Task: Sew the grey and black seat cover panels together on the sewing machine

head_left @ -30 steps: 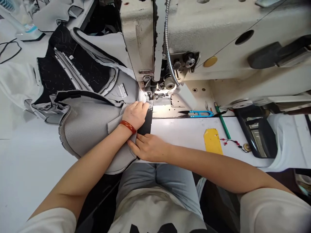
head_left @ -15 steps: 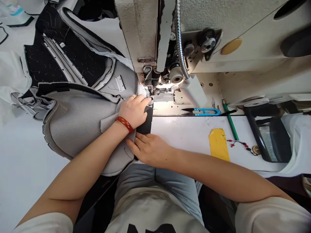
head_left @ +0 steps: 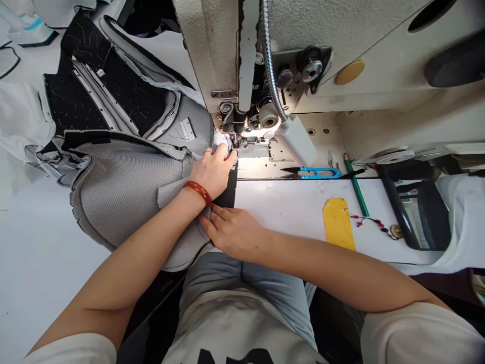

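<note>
A large grey mesh fabric piece point(head_left: 125, 187) with dark edges lies left of and under the sewing machine's needle area point(head_left: 237, 141). Just in front of the presser foot, my left hand point(head_left: 212, 169), with a red bangle point(head_left: 197, 193) at its wrist, pinches the fabric with bent fingers. Closer to my body, my right hand point(head_left: 235, 230) grips the fabric's edge, thumb on top and fingertips partly hidden in the fold. A black strip point(head_left: 230, 189) shows along the edge between the hands. A small lamp point(head_left: 297, 139) lights the stitching spot.
Blue thread snips point(head_left: 320, 173), a green pencil point(head_left: 356, 187), a yellow tag point(head_left: 338, 222) and a beaded cord point(head_left: 373, 221) lie to the right. The machine arm point(head_left: 379, 55) spans overhead. Black fabric with loose threads point(head_left: 132, 96) is heaped at the back left.
My left hand's fingers have bent more and drawn together near the presser foot. My right hand keeps its grip at the fabric edge. The whole view has shifted slightly.
</note>
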`<act>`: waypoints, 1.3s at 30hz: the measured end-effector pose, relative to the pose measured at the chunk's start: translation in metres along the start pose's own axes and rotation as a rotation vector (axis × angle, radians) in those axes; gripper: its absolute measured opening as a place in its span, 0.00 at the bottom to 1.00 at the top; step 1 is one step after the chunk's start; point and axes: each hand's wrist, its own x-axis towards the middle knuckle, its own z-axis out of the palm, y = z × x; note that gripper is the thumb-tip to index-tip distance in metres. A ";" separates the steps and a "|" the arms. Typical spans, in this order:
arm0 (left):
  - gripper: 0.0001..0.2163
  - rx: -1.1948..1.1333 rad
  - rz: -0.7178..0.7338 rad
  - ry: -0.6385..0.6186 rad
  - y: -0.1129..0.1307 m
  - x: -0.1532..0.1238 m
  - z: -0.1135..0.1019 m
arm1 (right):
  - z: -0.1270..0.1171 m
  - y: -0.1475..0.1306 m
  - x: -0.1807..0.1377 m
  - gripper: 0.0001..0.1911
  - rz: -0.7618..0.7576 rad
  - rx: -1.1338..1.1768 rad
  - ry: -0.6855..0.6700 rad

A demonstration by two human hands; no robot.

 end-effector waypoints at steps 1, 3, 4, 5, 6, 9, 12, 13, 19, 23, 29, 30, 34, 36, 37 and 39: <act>0.25 0.002 0.001 -0.003 0.001 -0.001 0.001 | 0.000 0.001 0.000 0.20 0.000 0.005 0.001; 0.25 -0.001 0.006 -0.005 0.001 -0.001 0.003 | -0.001 0.002 0.000 0.19 0.000 0.018 0.004; 0.25 -0.006 0.010 -0.005 0.001 -0.001 0.003 | -0.001 0.002 0.000 0.19 0.000 0.026 0.004; 0.25 -0.010 0.013 -0.004 0.001 0.000 0.003 | -0.001 0.002 0.000 0.19 0.000 0.032 0.003; 0.24 -0.017 0.014 -0.002 0.000 0.001 0.002 | -0.002 0.002 0.000 0.19 0.001 0.037 0.000; 0.22 -0.040 -0.004 0.008 0.000 0.004 0.001 | -0.004 0.002 0.000 0.19 0.011 0.045 -0.011; 0.21 -0.047 -0.035 0.031 0.004 0.006 0.002 | -0.010 0.002 0.000 0.18 0.048 0.056 -0.063; 0.21 -0.048 -0.044 0.041 0.005 0.006 0.002 | -0.012 0.003 0.001 0.17 0.064 0.063 -0.086; 0.19 -0.088 -0.103 0.095 0.016 0.005 0.006 | -0.021 0.011 0.004 0.14 0.135 0.100 -0.190; 0.17 -0.152 -0.149 0.108 0.015 0.005 0.007 | -0.023 0.013 0.005 0.14 0.143 0.093 -0.223; 0.15 -0.222 -0.171 0.116 0.013 0.002 0.003 | -0.027 0.021 0.007 0.13 0.178 0.078 -0.212; 0.16 -0.218 -0.178 0.108 0.014 0.001 0.002 | -0.026 0.023 0.008 0.13 0.185 0.071 -0.214; 0.17 -0.206 -0.193 0.068 0.015 0.001 -0.002 | -0.022 0.031 0.010 0.14 0.170 0.012 -0.201; 0.17 -0.209 -0.191 0.037 0.015 0.004 -0.004 | -0.020 0.034 0.011 0.14 0.153 -0.011 -0.178; 0.17 -0.209 -0.183 0.025 0.015 0.006 -0.004 | -0.019 0.035 0.012 0.14 0.147 -0.018 -0.167; 0.18 -0.200 -0.178 0.012 0.015 0.011 -0.005 | -0.017 0.039 0.013 0.14 0.146 -0.025 -0.155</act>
